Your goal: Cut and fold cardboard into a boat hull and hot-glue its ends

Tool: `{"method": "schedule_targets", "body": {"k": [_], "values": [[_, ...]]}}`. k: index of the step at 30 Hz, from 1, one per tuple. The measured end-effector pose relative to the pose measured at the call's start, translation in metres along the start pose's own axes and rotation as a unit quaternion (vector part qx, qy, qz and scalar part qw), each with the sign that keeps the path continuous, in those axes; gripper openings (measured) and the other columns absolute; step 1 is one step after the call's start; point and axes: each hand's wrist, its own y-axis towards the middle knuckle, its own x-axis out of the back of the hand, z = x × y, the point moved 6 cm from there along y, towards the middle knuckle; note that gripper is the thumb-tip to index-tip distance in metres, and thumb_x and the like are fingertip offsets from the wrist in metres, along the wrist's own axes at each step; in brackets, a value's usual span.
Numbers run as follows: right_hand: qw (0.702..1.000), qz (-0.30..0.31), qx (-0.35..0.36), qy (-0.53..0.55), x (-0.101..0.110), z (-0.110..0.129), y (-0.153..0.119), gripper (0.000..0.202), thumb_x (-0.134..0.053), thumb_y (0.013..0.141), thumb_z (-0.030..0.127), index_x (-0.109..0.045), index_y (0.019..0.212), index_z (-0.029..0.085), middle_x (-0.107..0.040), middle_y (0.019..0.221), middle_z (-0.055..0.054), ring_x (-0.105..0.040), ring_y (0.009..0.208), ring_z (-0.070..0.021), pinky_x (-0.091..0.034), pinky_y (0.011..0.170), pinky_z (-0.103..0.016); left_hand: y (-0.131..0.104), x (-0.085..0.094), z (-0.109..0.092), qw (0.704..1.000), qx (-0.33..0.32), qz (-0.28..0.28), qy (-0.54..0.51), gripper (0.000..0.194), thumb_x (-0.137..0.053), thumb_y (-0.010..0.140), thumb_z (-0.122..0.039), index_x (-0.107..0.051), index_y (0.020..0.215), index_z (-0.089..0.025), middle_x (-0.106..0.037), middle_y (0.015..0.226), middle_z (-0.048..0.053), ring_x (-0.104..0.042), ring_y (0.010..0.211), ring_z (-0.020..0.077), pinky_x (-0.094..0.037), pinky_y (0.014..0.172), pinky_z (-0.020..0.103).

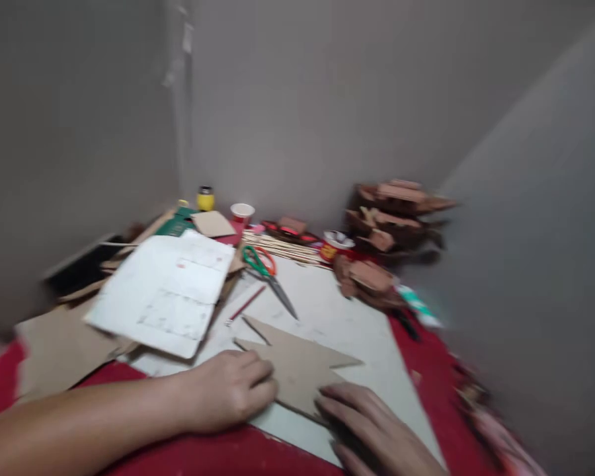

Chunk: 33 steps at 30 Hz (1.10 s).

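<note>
A flat cardboard cutout (300, 367) with pointed, zigzag ends lies on a large white sheet (377, 383) in front of me. At its left edge, my left hand (235, 390) is closed, with curled fingers and the thumb against the cardboard; the exact grip is partly hidden. My right hand (371, 426) is open, its fingers stretched out over the cutout's lower right edge. Beyond the cutout lie a dark red pencil (246, 305) and scissors (272, 277) with green and orange handles, blades pointing towards me.
White paper with drawn shapes (173, 291) covers cardboard pieces on the left. Wooden sticks (282, 246), paper cups (242, 211) and a yellow bottle (205, 198) stand or lie at the back. Stacked brown cardboard constructions (399, 215) rise at right, against the wall. Red cloth (218, 456) covers the table.
</note>
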Motion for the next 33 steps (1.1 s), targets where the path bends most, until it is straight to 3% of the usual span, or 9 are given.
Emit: {"method": "schedule_targets", "body": {"k": [2,6,11,14,21,28,33], "values": [[0.999,-0.002,0.004,-0.035,0.004,0.015,0.011,0.041,-0.053,0.087,0.014,-0.055,0.127,0.024,-0.06,0.12,-0.013,-0.056,0.111,-0.0255,-0.051,0.09,-0.039,-0.001,0.0,0.008,0.999,0.0,-0.024,-0.038,0.025,-0.035,0.094,-0.013,-0.057,0.105,-0.019,-0.064,0.097,0.01,-0.058,0.082,0.0186,-0.051,0.07,0.029],[0.996,-0.028,0.032,-0.072,0.005,0.014,0.02,0.036,-0.048,0.087,0.006,-0.053,0.121,0.015,-0.061,0.109,-0.015,-0.056,0.099,-0.024,-0.051,0.083,-0.042,-0.001,-0.009,0.015,0.998,-0.036,-0.035,-0.037,0.031,-0.035,0.092,-0.01,-0.058,0.113,-0.012,-0.066,0.102,0.013,-0.06,0.086,0.0215,-0.054,0.074,0.034],[0.99,-0.081,0.065,-0.093,0.009,0.015,0.018,0.027,-0.055,0.085,0.005,-0.058,0.11,0.014,-0.065,0.093,-0.011,-0.057,0.089,-0.0217,-0.05,0.076,-0.036,-0.001,-0.01,0.011,0.997,-0.041,-0.068,-0.001,0.031,-0.04,0.091,-0.011,-0.059,0.115,-0.008,-0.067,0.107,0.015,-0.059,0.095,0.0244,-0.052,0.082,0.038],[0.99,-0.079,0.067,-0.1,0.008,0.015,0.018,0.023,-0.054,0.085,0.005,-0.059,0.106,0.014,-0.065,0.091,-0.01,-0.055,0.085,-0.021,-0.049,0.073,-0.035,0.0,-0.006,0.006,0.995,-0.039,-0.086,0.03,0.031,-0.039,0.091,-0.009,-0.06,0.113,-0.008,-0.067,0.105,0.014,-0.059,0.097,0.0244,-0.047,0.088,0.04],[0.99,-0.05,0.05,-0.121,0.001,0.013,0.017,0.02,-0.051,0.089,0.008,-0.059,0.105,0.015,-0.065,0.095,-0.007,-0.054,0.085,-0.0194,-0.043,0.078,-0.034,0.015,-0.013,-0.009,0.99,-0.101,-0.043,0.09,0.036,-0.031,0.091,-0.007,-0.059,0.113,-0.005,-0.067,0.106,0.016,-0.059,0.094,0.027,-0.044,0.086,0.042],[0.98,-0.055,-0.008,-0.191,0.004,0.02,0.025,0.018,-0.052,0.088,0.011,-0.06,0.104,0.013,-0.064,0.09,-0.007,-0.052,0.08,-0.0206,-0.036,0.075,-0.036,0.032,-0.023,-0.019,0.987,-0.109,-0.025,0.118,0.034,-0.036,0.085,-0.005,-0.055,0.114,-0.002,-0.066,0.106,0.016,-0.059,0.093,0.0269,-0.045,0.084,0.04],[0.976,-0.027,0.004,-0.216,-0.004,0.023,0.03,0.019,-0.052,0.087,0.01,-0.061,0.103,0.013,-0.064,0.087,-0.008,-0.052,0.079,-0.0206,-0.035,0.073,-0.035,0.029,-0.027,-0.021,0.987,-0.113,-0.023,0.115,0.035,-0.038,0.084,-0.005,-0.054,0.115,-0.002,-0.065,0.106,0.017,-0.059,0.095,0.0276,-0.045,0.086,0.04]]}}
